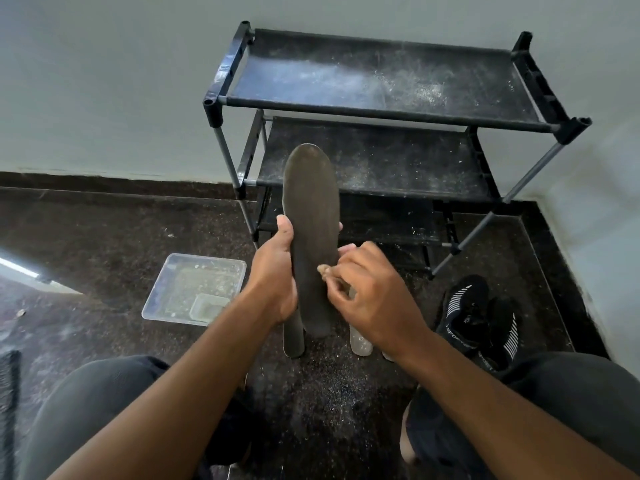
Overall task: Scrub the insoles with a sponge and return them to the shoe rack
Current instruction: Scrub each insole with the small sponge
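My left hand grips a long dark grey insole around its lower half, thumb on its left edge, holding it upright in front of the shoe rack. My right hand pinches a small tan sponge against the insole's right side, fingers curled; most of the sponge is hidden. Under my hands, other insoles lie on the floor: a dark one and a pale one, partly covered.
A clear plastic tray with cloudy water sits on the dark speckled floor to the left. A pair of black sneakers lies to the right. The black rack's dusty fabric shelves stand against the grey wall. My knees frame the bottom.
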Demonstrator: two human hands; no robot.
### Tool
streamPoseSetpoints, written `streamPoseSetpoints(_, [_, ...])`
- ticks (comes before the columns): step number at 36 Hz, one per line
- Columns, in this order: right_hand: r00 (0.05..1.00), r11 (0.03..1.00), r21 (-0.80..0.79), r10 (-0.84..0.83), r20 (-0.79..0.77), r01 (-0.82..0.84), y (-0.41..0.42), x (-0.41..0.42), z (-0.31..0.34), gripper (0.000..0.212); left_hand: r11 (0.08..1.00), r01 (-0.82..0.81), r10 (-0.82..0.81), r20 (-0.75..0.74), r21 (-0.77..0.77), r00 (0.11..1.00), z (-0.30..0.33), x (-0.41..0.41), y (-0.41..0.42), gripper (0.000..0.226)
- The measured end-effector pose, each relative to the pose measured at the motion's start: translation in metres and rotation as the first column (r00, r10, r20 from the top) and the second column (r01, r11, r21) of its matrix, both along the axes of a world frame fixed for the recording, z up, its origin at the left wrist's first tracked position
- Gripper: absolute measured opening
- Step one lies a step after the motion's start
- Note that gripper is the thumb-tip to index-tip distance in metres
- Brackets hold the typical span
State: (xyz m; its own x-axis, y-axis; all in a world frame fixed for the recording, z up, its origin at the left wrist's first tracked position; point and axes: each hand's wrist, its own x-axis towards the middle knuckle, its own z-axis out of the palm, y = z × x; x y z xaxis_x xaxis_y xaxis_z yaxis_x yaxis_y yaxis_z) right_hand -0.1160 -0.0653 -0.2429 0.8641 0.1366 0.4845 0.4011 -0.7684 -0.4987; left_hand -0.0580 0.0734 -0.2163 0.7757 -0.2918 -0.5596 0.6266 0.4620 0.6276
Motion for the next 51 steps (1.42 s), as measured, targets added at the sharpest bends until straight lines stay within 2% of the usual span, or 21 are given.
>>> streamPoseSetpoints(3, [0.995,0.996,-0.026,-0.086,0.042,0.087,-0.014,0.011,0.006,0.024,0.995,0.071,-0.071,0.001,0.077,0.997,-0.001,-0.009,-0.007,0.071])
streamPoseSetpoints(7, [0.979,0.980,0.024,-0.197,0.054,0.196,-0.028,0.017,0.010,0.020,0.987,0.146,-0.148,0.043,0.062,0.988,0.000,-0.016,-0.014,0.067])
streamPoseSetpoints(9, [0.981,0.984,0.030,-0.179,0.070,0.177,-0.021,0.014,0.007,0.024,0.983,0.143,-0.150,0.058,0.113,0.987,-0.001,-0.013,-0.011,0.067])
streamPoseSetpoints(13, [0.999,1.000,-0.025,-0.013,0.034,0.014,-0.006,0.003,0.000,0.026,0.957,0.159,-0.177,0.053,0.242,0.983,-0.005,-0.009,-0.005,0.069])
streamPoseSetpoints(15, [1.000,0.999,-0.039,-0.017,0.021,0.018,-0.016,0.010,0.003,0.026,0.955,0.189,-0.205,0.050,0.227,0.978,-0.004,-0.012,-0.005,0.070])
streamPoseSetpoints(20, [0.967,0.968,0.053,-0.246,0.060,0.243,-0.046,0.027,0.015,0.012,0.948,0.260,-0.281,0.101,0.182,0.954,0.001,-0.020,-0.012,0.071])
streamPoseSetpoints(22, [0.978,0.979,0.037,-0.202,0.059,0.200,-0.040,0.022,0.013,0.015,0.951,0.265,-0.285,0.112,0.161,0.952,0.001,-0.022,-0.012,0.069])
streamPoseSetpoints(25, [0.998,0.998,-0.024,-0.049,0.048,0.050,-0.029,0.015,0.003,0.015,0.950,0.261,-0.282,0.111,0.169,0.953,0.002,-0.023,-0.011,0.064])
streamPoseSetpoints(27, [0.997,0.998,-0.031,-0.061,0.055,0.063,-0.034,0.018,0.003,0.013,0.946,0.279,-0.299,0.110,0.164,0.948,0.004,-0.024,-0.011,0.065])
streamPoseSetpoints(31, [0.983,0.983,0.052,-0.176,0.045,0.174,-0.047,0.024,0.013,0.012,0.940,0.296,-0.318,0.117,0.171,0.941,0.006,-0.023,-0.010,0.070])
streamPoseSetpoints(36, [0.998,0.998,-0.038,-0.053,0.024,0.053,-0.033,0.017,0.002,0.011,0.941,0.299,-0.317,0.099,0.161,0.943,0.009,-0.022,-0.010,0.071])
streamPoseSetpoints(40, [0.995,0.995,-0.011,-0.094,0.039,0.095,-0.039,0.020,0.007,0.007,0.931,0.322,-0.341,0.095,0.170,0.935,0.012,-0.025,-0.010,0.072])
streamPoseSetpoints(44, [0.963,0.965,0.029,-0.263,0.057,0.261,-0.057,0.029,0.015,0.008,0.890,0.400,-0.430,0.113,0.221,0.896,0.015,-0.026,-0.009,0.070])
streamPoseSetpoints(46, [0.954,0.955,0.045,-0.296,0.054,0.293,-0.059,0.029,0.014,0.009,0.878,0.418,-0.454,0.128,0.234,0.882,0.015,-0.027,-0.009,0.071])
streamPoseSetpoints(51, [0.998,0.998,-0.039,-0.052,0.031,0.053,-0.034,0.014,0.004,0.006,0.914,0.348,-0.381,0.143,0.207,0.914,0.014,-0.025,-0.010,0.068])
